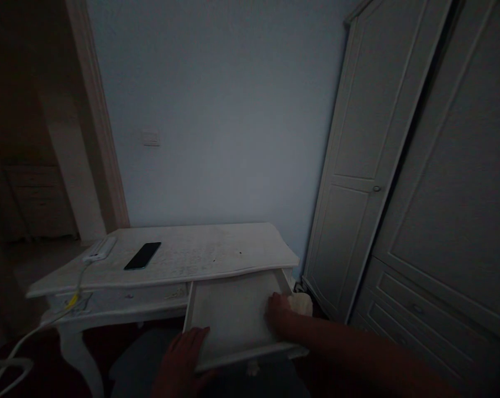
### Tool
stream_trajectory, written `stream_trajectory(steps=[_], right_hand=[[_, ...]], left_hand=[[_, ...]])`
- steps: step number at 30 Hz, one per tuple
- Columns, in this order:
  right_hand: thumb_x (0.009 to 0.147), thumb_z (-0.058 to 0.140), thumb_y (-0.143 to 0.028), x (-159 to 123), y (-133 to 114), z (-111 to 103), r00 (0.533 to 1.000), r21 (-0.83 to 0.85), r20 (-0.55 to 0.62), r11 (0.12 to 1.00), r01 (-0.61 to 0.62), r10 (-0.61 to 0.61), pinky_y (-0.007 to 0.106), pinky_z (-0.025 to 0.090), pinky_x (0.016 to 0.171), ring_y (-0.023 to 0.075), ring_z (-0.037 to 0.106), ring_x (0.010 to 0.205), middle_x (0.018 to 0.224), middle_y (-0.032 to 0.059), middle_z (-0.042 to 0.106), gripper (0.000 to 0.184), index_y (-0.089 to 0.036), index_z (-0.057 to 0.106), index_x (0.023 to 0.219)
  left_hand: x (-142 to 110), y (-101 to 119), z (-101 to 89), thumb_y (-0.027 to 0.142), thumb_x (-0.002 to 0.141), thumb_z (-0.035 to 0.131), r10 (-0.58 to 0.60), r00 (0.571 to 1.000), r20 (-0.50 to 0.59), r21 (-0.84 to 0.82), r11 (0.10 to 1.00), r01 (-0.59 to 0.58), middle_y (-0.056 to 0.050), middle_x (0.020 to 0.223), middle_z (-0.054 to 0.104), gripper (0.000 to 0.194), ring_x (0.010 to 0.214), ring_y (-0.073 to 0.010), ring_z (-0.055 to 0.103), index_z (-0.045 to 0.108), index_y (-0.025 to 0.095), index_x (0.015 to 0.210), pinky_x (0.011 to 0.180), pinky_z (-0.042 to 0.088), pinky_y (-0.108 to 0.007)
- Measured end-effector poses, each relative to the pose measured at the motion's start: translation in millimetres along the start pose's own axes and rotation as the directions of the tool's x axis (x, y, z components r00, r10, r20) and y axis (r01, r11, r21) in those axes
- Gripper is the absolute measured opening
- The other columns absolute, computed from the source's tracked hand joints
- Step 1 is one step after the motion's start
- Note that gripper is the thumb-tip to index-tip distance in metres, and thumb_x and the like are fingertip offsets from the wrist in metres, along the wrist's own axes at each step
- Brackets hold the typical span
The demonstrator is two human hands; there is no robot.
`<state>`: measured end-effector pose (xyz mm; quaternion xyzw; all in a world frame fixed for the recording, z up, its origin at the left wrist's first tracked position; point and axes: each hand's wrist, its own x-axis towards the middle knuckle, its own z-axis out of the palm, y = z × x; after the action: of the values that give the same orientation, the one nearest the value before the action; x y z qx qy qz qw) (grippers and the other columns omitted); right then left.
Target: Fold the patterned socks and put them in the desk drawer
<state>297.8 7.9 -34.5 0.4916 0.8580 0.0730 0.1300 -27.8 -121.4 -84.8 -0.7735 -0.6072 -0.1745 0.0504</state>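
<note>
A white drawer (233,309) is pulled out from the right half of a white desk (200,249); its bare bottom shows. My left hand (183,354) grips the drawer's front left corner, with the fingers over the edge and the thumb low by the front panel. Over the right side of the drawer, my right hand (279,314) is closed with the fingers bent down against the inner side. Bunched against that hand is a pale cloth (301,304), bulging out past the drawer's right wall. The right fingertips are dark and partly hidden.
On the desktop lie a black phone (143,256) and a white power strip (99,250) whose cable (46,326) hangs at the left. A second drawer front or compartment (129,296) is at the desk's left. A tall wardrobe (357,166) stands close on the right.
</note>
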Motion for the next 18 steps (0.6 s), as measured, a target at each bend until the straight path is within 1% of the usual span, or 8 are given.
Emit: stream_trajectory(steps=[2,5,7,10,12,15,18], right_hand=[[0.075,0.076,-0.012,8,0,-1,0.997,-0.020,-0.047,0.998,-0.054,0.053,0.075,0.050,0.092,0.0501,0.064,0.117,0.118,0.0340,0.070,0.028,-0.012,0.081,0.103],[0.082,0.068,-0.012,26,5,-7,0.987,-0.026,-0.113,0.993,-0.116,0.113,0.073,0.049,0.094,0.0497,0.061,0.118,0.122,0.0362,0.067,0.038,-0.006,0.077,0.118],[0.086,0.059,-0.010,38,9,-13,0.978,-0.021,-0.146,0.988,-0.150,0.145,0.070,0.049,0.093,0.0483,0.061,0.117,0.123,0.0361,0.067,0.043,-0.004,0.073,0.126],[0.091,0.050,-0.007,49,14,-20,0.969,-0.007,-0.175,0.984,-0.178,0.174,0.067,0.047,0.096,0.0463,0.059,0.119,0.128,0.0351,0.065,0.049,-0.002,0.068,0.136],[0.092,0.048,-0.007,53,16,-23,0.968,0.004,-0.176,0.983,-0.182,0.180,0.066,0.046,0.099,0.0459,0.059,0.121,0.132,0.0355,0.063,0.049,-0.001,0.066,0.138],[0.092,0.050,-0.008,52,18,-26,0.975,0.010,-0.133,0.984,-0.176,0.175,0.066,0.047,0.098,0.0465,0.059,0.123,0.131,0.0369,0.064,0.045,-0.001,0.070,0.132],[0.089,0.063,-0.016,49,18,-29,0.990,0.013,-0.035,0.990,-0.138,0.138,0.068,0.049,0.094,0.0473,0.064,0.118,0.124,0.0368,0.068,0.038,-0.003,0.076,0.122]], left_hand=[[-1,-7,7.8,0.073,0.084,0.074,0.051,0.998,-0.048,0.007,0.999,-0.050,-0.009,0.142,0.072,0.073,0.130,-0.0315,0.068,0.067,0.032,0.144,0.113,0.053,-0.047],[-3,-17,15.2,0.077,0.086,0.069,0.122,0.988,-0.092,0.027,0.992,-0.120,-0.006,0.139,0.075,0.067,0.125,-0.0299,0.072,0.070,0.035,0.138,0.107,0.058,-0.043],[-4,-19,16.1,0.078,0.087,0.068,0.142,0.985,-0.095,0.041,0.989,-0.139,-0.006,0.137,0.075,0.064,0.124,-0.0300,0.072,0.071,0.036,0.136,0.106,0.059,-0.043],[-3,-17,14.0,0.076,0.087,0.069,0.139,0.986,-0.095,0.040,0.990,-0.135,-0.005,0.134,0.077,0.061,0.123,-0.0306,0.072,0.073,0.036,0.133,0.106,0.059,-0.044],[-3,-12,12.1,0.075,0.085,0.073,0.125,0.987,-0.097,0.026,0.992,-0.124,-0.004,0.132,0.078,0.060,0.121,-0.0304,0.073,0.074,0.036,0.130,0.107,0.059,-0.045],[-3,-7,10.1,0.074,0.083,0.075,0.106,0.989,-0.103,0.025,0.994,-0.104,-0.004,0.131,0.078,0.058,0.121,-0.0300,0.073,0.075,0.036,0.128,0.107,0.059,-0.044],[-4,-8,9.8,0.076,0.084,0.073,0.101,0.989,-0.110,0.045,0.994,-0.096,-0.006,0.132,0.077,0.060,0.122,-0.0311,0.073,0.075,0.036,0.129,0.107,0.058,-0.045]])
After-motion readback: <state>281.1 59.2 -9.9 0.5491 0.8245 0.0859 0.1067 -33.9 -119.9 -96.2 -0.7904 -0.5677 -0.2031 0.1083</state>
